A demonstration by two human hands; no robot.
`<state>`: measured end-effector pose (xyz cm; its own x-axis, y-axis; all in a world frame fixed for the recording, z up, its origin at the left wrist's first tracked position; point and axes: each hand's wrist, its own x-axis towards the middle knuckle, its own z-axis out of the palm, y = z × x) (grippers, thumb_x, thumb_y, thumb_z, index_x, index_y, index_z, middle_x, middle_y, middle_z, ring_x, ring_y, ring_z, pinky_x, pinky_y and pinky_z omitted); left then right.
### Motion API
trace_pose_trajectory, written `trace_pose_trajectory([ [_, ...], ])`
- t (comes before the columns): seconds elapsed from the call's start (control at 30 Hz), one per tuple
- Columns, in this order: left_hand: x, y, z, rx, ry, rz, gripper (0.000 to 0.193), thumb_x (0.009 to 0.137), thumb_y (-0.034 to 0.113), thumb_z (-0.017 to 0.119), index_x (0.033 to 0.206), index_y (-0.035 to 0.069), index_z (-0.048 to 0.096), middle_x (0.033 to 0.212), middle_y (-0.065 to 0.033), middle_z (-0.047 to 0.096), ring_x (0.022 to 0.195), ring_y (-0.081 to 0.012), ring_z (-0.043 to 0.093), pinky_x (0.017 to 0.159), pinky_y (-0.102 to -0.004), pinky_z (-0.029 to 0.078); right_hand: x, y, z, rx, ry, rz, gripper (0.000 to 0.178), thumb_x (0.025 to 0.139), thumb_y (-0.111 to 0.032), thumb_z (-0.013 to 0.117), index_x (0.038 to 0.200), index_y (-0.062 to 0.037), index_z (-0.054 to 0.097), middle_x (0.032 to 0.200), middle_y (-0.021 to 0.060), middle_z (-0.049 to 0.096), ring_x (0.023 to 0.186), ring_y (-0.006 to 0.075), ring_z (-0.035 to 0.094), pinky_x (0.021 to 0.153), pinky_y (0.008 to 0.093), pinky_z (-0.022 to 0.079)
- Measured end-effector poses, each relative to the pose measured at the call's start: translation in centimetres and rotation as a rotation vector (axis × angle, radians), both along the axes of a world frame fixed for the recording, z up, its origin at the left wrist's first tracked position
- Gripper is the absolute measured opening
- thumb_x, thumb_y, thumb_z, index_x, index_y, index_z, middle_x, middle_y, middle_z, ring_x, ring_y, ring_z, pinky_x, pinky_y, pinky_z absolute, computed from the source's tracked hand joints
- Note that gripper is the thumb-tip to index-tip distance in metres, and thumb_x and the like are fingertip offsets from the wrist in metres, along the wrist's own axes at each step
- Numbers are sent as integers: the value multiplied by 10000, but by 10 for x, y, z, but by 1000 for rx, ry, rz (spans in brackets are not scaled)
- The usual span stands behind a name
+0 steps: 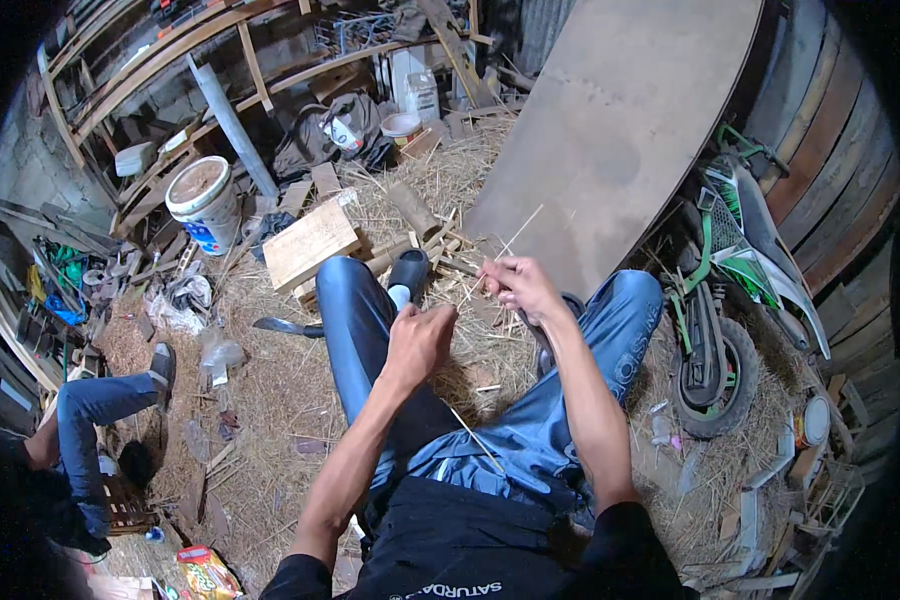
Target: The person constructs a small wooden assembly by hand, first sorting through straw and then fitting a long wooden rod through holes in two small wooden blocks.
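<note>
My left hand (420, 345) is closed in front of my left knee, with its fingers curled around a thin pale strip (516, 234), likely wood or bamboo. Higher and to the right, my right hand (520, 285) pinches the same strip between thumb and fingers. From there the strip's free end slants up and away to the right. Another slender pale strip (478, 440) crosses my lap; whether it joins the held one, I cannot tell. Beyond my hands, a squared wooden block (312, 240) and a short log (413, 208) lie on the straw-covered floor.
A large brown board (620, 130) leans at the far right. Beside it stands a green and white small motorbike (725, 290). A white bucket (202, 205) stands far left. At the left sits another person, a jeans-clad leg (100, 415) showing. Shavings litter the ground.
</note>
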<state>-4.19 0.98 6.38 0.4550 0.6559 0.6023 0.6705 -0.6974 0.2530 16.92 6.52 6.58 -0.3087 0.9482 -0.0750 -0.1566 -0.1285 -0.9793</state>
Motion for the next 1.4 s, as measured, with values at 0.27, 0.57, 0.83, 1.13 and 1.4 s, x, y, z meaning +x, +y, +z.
trace_pose_trajectory([
  [0.27,2,0,-3,21,2,13,127,727,41,597,793,77,494,654,-90,568,599,-272,556,618,-341,397,4,7,1,18,-14,-208,206,891,-229,612,920,-26,633,639,-27,520,464,14,366,383,168,260],
  [0.57,2,-1,-5,-84,-117,20,118,742,47,598,817,62,509,664,-127,572,599,-316,543,623,-379,405,0,2,6,72,-13,-31,187,912,-204,580,925,-34,657,613,-30,525,458,14,373,395,175,259],
  [0.83,6,2,0,-118,-184,-7,93,746,29,595,781,55,513,648,-133,570,597,-332,547,613,-399,410,0,8,-5,95,20,-237,198,922,-190,562,906,-6,632,628,-29,492,479,22,388,387,174,281],
  [1.13,1,-4,-2,-276,-277,37,58,809,85,608,817,37,579,670,-155,592,613,-350,551,597,-418,422,-5,2,-2,31,20,-39,217,923,-207,567,934,1,628,645,-22,533,464,8,385,388,158,264],
  [1.4,5,-6,9,-289,-292,21,88,832,106,602,838,20,585,677,-171,597,634,-364,567,612,-422,438,-3,4,3,14,29,-173,191,932,-172,543,948,1,622,637,-32,515,454,11,372,385,158,258],
])
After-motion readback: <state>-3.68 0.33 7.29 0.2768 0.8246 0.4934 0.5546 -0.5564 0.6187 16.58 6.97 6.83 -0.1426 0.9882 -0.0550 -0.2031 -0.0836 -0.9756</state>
